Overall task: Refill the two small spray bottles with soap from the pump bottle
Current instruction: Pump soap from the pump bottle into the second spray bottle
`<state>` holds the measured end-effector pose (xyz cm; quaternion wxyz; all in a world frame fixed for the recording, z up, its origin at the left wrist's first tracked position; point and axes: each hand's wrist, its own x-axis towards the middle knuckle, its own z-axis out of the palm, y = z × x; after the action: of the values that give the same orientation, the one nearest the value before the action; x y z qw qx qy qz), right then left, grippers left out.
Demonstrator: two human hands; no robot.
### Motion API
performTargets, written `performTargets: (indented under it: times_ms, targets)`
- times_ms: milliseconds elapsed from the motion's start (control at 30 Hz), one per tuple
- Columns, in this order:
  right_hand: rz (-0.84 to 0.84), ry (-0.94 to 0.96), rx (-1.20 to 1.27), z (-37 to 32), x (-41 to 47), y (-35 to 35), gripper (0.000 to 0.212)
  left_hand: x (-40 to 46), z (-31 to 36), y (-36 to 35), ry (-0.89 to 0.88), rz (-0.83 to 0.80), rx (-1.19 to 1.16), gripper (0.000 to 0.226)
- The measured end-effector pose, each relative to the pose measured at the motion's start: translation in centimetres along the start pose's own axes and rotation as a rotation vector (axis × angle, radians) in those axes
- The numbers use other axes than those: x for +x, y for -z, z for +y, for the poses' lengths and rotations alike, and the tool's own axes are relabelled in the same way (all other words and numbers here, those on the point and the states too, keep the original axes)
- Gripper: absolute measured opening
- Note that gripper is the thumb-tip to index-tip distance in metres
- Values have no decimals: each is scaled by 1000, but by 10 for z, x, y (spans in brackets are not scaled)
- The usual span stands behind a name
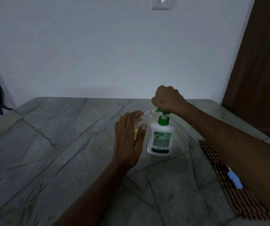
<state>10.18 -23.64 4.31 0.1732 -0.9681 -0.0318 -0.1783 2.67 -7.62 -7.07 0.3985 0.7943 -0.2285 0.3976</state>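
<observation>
Near the bench's (pixel 52 144) far right corner, the right hand (pixel 167 100) presses the pump bottle's (pixel 161 139) green head with curled fingers while the left hand (pixel 129 137) grips a small clear spray bottle (pixel 148 117) at the spout, light, likely slippery, best held round its body.

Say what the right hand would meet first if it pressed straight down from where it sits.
The right hand already rests on the pump bottle's green pump head; straight down it meets that first, though exact contact is partly hidden.
</observation>
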Motion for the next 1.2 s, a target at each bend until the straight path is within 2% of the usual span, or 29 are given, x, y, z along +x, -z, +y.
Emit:
performTargets:
  times_ms: [133, 233, 333, 433, 633, 767, 933, 1100, 1200]
  targets:
    - [12, -43, 19, 1, 2, -7, 15, 0, -1, -1, 3, 0, 10, 30]
    - [-4, -81, 47, 3, 0, -13, 24, -1, -3, -1, 9, 1, 15, 29]
    - [-20, -41, 29, 2, 0, -8, 31, 0, -3, 0, 5, 0, 14, 29]
    - [4, -17, 6, -2, 1, -2, 29, 0, -2, 0, 0, 4, 9, 31]
    - [26, -91, 41, 2, -3, -13, 26, -1, -3, 0, 14, -1, 13, 28]
    - [18, -44, -4, -1, -3, -6, 26, -1, -1, 0, 12, -4, 15, 30]
    - [66, -50, -10, -1, -3, -9, 6, 0, -3, 0, 16, 1, 19, 30]
    - [8, -48, -13, 1, -4, -8, 9, -1, -4, 0, 13, -12, 17, 28]
    - [5, 7, -63, -6, -3, 0, 23, -1, -3, 0, 20, -13, 18, 30]
